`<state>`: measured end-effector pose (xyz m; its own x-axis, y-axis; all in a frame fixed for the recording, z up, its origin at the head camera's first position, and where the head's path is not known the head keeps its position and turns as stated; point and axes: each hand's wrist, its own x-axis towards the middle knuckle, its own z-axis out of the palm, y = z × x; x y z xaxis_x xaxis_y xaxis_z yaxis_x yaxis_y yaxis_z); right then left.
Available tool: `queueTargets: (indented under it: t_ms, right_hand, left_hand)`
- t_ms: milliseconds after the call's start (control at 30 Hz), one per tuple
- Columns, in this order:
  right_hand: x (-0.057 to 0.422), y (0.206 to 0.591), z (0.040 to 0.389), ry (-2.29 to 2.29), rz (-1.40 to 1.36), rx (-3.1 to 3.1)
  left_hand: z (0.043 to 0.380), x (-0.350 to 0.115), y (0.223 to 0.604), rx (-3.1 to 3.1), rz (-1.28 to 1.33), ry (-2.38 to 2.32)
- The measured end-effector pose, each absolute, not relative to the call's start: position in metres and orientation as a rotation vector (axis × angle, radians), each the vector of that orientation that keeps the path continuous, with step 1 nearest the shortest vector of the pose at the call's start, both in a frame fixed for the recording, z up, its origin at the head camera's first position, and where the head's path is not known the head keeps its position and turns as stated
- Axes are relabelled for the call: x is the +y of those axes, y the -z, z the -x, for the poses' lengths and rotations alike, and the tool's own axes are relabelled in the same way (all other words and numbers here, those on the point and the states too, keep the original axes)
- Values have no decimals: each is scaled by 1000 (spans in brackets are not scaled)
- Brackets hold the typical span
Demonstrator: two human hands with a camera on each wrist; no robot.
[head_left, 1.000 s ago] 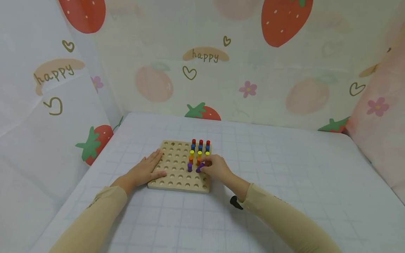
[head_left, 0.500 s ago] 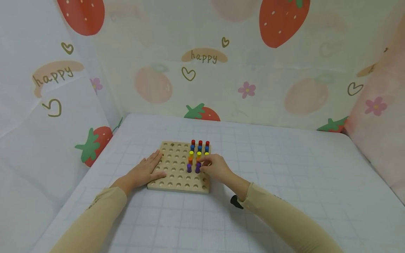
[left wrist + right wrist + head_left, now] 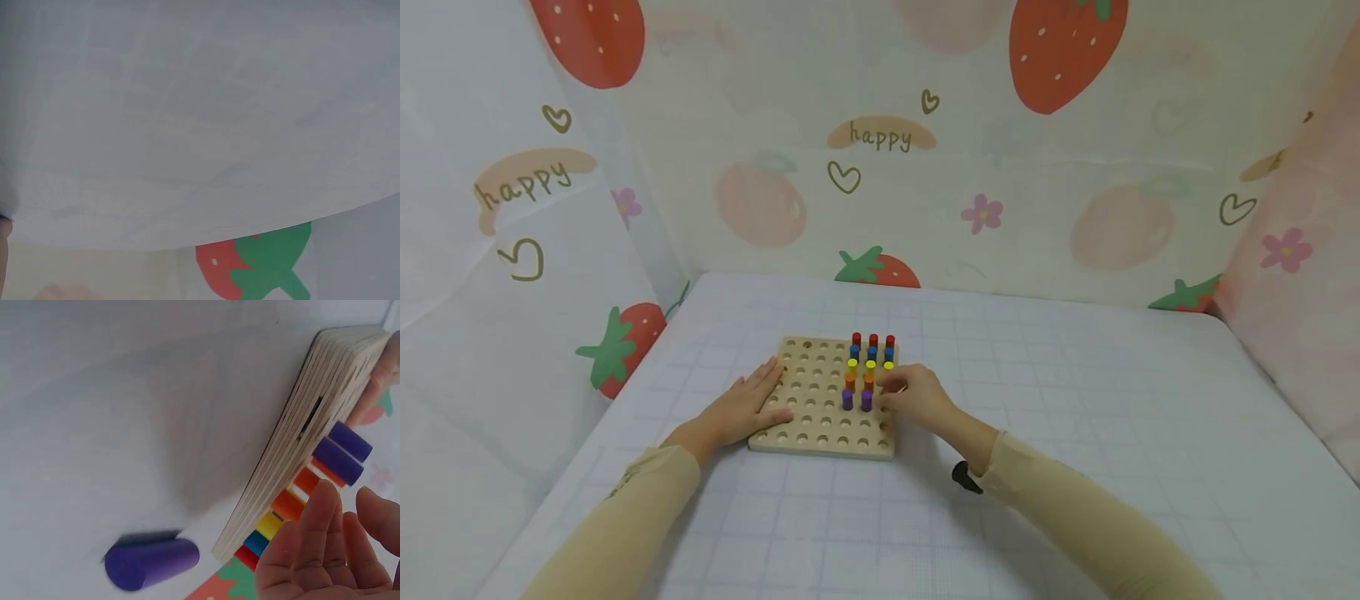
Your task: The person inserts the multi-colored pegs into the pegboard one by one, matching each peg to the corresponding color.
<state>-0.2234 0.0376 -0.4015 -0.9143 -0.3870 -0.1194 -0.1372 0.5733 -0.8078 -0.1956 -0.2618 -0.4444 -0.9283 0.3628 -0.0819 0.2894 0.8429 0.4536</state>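
Note:
My left hand (image 3: 743,410) lies on the left edge of a wooden pegboard (image 3: 805,446), fingers straight and thumb spread onto its holes. Upright in the board's right part stand red, blue, yellow, orange and purple pegs in rows. Beside the nearer purple peg (image 3: 867,401) is my right hand (image 3: 917,398), over the board's right edge and hiding some holes. In the right wrist view its fingers (image 3: 320,515) and thumb are loosely bent and apart, with nothing between them. One loose purple peg (image 3: 150,562) lies on the table there; the hand hides it in the head view.
The board rests on a white checked table cover (image 3: 1060,417). A printed strawberry cloth (image 3: 880,200) hangs behind and at both sides. A small black object (image 3: 966,477) shows at the right cuff.
The purple peg that my right hand held tilted has come upright into a hole beside the other purple one. The right fingers have let go and shifted slightly right. My left hand stays put.

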Motion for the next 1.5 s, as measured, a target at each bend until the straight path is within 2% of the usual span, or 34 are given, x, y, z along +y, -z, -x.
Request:
queueTargets:
  t_ms: [233, 733, 1100, 1500]
  right_hand:
    - [64, 396, 227, 1211, 438, 2601]
    - [118, 409, 224, 1206, 257, 2628]
    - [122, 417, 223, 1205, 139, 2533]
    - [116, 421, 229, 1024, 282, 2536]
  left_hand:
    - [194, -261, 443, 2849, -511, -655]
    - [193, -259, 440, 2838, -491, -653]
    - [193, -260, 442, 2842, -490, -650]
    - [189, -258, 436, 2839, -499, -663]
